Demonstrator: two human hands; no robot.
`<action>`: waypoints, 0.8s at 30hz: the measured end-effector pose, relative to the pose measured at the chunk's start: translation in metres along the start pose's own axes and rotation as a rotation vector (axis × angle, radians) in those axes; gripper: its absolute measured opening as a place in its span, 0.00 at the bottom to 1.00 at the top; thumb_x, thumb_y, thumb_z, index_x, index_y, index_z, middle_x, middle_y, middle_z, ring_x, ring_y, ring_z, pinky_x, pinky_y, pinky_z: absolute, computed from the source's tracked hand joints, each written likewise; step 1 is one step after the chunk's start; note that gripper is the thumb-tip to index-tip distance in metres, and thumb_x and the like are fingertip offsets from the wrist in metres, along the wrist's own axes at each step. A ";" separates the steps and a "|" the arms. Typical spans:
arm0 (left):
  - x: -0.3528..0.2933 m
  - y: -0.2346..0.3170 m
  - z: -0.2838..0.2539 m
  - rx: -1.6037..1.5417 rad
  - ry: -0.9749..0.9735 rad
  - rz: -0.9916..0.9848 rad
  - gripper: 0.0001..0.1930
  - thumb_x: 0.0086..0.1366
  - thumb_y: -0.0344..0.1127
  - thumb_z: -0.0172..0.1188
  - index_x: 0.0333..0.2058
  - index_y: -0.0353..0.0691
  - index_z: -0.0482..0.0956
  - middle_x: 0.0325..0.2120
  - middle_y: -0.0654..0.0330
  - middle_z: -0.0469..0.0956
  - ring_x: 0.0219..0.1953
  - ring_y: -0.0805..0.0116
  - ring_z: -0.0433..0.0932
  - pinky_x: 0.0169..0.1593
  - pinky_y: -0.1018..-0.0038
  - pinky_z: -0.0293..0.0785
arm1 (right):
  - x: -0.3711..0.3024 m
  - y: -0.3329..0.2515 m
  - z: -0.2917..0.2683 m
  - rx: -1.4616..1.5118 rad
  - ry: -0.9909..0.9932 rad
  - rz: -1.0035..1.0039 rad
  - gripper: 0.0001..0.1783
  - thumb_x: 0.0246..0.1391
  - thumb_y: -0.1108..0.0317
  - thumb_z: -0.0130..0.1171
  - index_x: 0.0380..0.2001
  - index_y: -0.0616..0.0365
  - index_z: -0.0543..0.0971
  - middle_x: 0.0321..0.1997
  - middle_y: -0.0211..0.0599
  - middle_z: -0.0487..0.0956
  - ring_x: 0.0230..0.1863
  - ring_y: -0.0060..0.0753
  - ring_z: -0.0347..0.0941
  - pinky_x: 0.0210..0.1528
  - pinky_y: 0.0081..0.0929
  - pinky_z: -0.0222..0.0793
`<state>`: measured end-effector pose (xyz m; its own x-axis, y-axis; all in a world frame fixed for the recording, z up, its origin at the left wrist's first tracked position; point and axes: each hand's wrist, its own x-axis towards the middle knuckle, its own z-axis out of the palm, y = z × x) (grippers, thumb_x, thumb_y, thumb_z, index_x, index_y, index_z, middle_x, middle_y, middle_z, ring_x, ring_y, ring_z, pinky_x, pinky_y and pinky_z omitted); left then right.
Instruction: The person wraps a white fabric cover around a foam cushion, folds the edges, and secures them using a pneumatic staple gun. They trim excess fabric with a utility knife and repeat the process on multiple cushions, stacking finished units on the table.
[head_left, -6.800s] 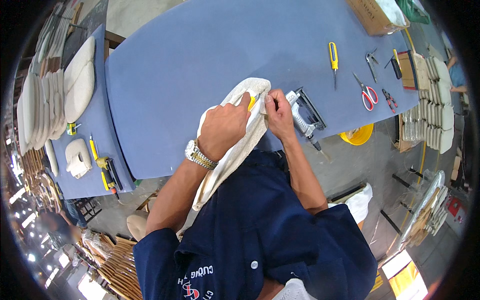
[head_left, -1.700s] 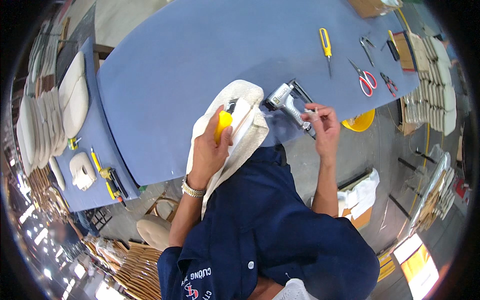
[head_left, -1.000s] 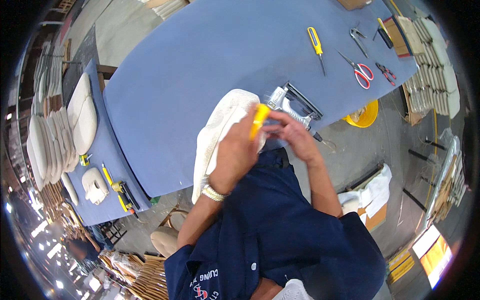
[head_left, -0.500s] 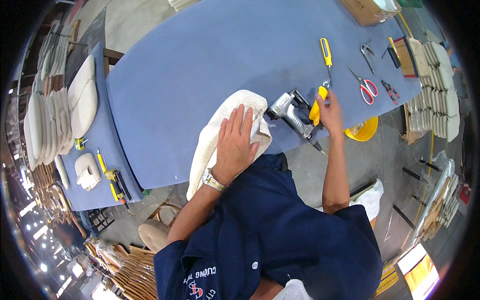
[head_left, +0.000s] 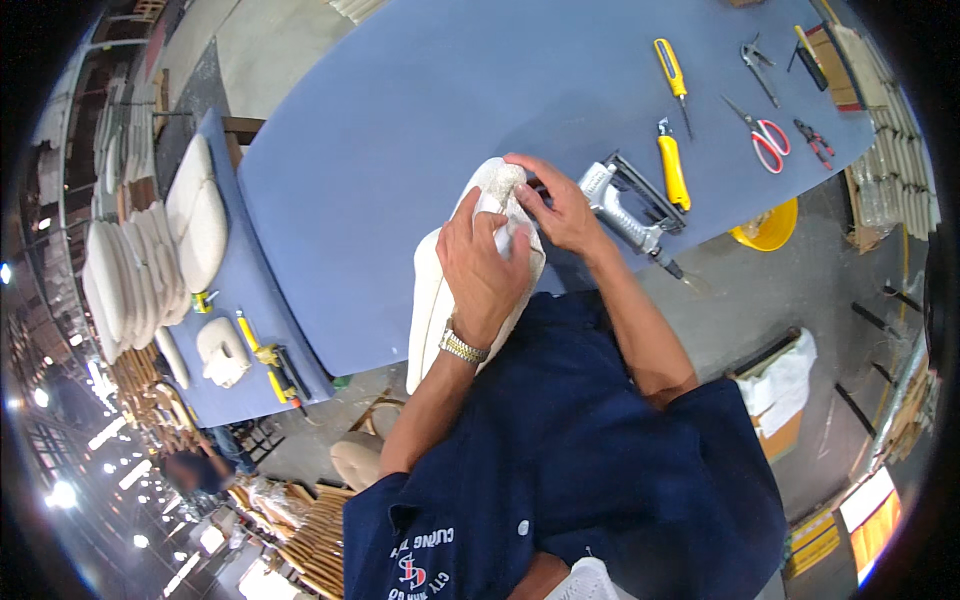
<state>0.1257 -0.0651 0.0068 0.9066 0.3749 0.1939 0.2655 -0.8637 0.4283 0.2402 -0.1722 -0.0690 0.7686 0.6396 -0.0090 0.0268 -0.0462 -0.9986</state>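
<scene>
A cream fabric-covered cushion (head_left: 430,290) lies tilted at the front edge of the blue table, against my body. My left hand (head_left: 485,265) rests on it, with its fingers bent into the fabric near the narrow upper end. At that tip my right hand (head_left: 562,208) holds the cover between thumb and fingers. A whitish inner part shows between the hands; its detail is blurred. Just right of my right hand lies a silver staple gun (head_left: 630,205) with its hose. Beside the gun is a yellow-handled utility knife (head_left: 673,172).
Farther right lie a yellow screwdriver (head_left: 672,75), red-handled scissors (head_left: 765,140), small pliers (head_left: 815,143) and a grey hand tool (head_left: 760,70). A yellow bucket (head_left: 770,228) stands below the table edge. On the left table are cushions (head_left: 195,215) and a yellow-black staple gun (head_left: 275,365).
My right hand has put the yellow utility knife down beside the staple gun and moved left onto the cushion's tip. My left hand's flat fingers have bent. The view has shifted slightly.
</scene>
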 end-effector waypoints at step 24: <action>0.065 -0.090 -0.048 -0.326 0.101 -0.286 0.14 0.65 0.39 0.69 0.42 0.33 0.84 0.38 0.53 0.86 0.37 0.68 0.81 0.44 0.72 0.76 | 0.102 0.002 0.075 0.177 -0.099 -0.035 0.20 0.73 0.52 0.46 0.48 0.53 0.82 0.40 0.37 0.83 0.44 0.32 0.78 0.51 0.32 0.72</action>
<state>0.1448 0.0537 0.0234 0.7712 0.6278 0.1053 0.3686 -0.5752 0.7302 0.2708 -0.0488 -0.0761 0.7023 0.7113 0.0297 -0.0667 0.1074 -0.9920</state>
